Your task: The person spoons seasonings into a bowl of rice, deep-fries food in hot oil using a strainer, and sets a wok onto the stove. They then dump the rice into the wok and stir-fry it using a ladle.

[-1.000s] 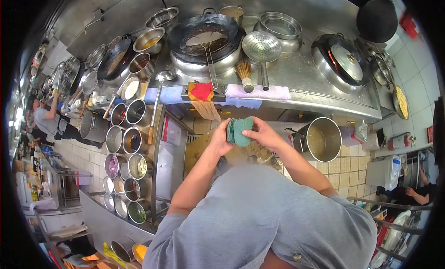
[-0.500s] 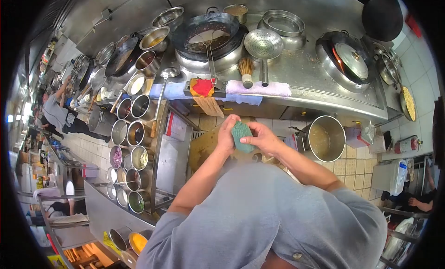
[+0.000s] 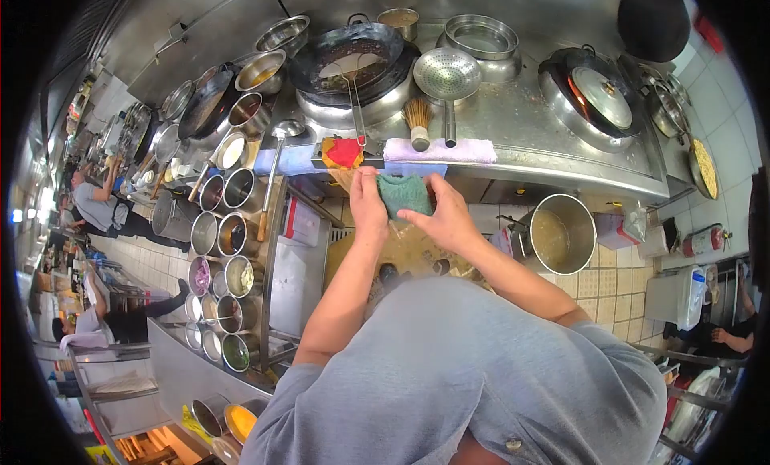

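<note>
A green cloth (image 3: 403, 196) is gripped at its left side by the left hand (image 3: 368, 207) and at its right by the right hand (image 3: 451, 218). It is held on the near side of the counter (image 3: 521, 128).

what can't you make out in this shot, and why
- Head view: the green cloth's far side, turned away from the camera.
- Head view: anything under the lid, covered by it.
- Head view: any writing on the extinguisher, too small.
- Head view: the rest of the far-right co-worker, cut off by the black edge.
</note>
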A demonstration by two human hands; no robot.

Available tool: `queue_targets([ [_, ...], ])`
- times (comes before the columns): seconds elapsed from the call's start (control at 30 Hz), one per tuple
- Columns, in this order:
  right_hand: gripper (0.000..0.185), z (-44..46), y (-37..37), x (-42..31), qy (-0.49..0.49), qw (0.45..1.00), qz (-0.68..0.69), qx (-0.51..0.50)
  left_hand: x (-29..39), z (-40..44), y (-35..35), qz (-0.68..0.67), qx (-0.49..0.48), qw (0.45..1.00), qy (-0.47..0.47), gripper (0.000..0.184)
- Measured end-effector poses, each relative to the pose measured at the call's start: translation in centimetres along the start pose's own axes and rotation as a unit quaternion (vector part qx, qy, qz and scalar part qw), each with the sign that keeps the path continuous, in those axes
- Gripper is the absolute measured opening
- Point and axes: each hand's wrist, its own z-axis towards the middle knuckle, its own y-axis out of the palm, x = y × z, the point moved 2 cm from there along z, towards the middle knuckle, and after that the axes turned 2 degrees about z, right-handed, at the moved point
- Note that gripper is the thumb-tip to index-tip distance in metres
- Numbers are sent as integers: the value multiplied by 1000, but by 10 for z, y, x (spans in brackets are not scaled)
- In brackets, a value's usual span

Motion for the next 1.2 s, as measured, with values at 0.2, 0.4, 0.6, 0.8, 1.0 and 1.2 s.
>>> queue_targets([
  [0.2,49,7,-1,-11,-90,995,25,46,9,10,-5,31,-21,997,70,19],
  [0.4,33,11,7,-13,19,980,178,-85,9,13,-10,-17,-61,997,40,19],
  [0.6,28,18,10,-22,-74,940,260,-209,4,5,-4,-109,-187,976,-24,19],
  [0.8,29,20,16,-3,-14,903,330,-275,9,-1,-1,-147,-188,969,-61,23],
  [1.0,26,27,21,-10,-21,904,350,-246,9,10,-6,-53,-59,994,-81,35],
  [1.2,29,27,14,-23,-23,913,352,-203,41,-39,-11,84,-192,977,27,64],
])
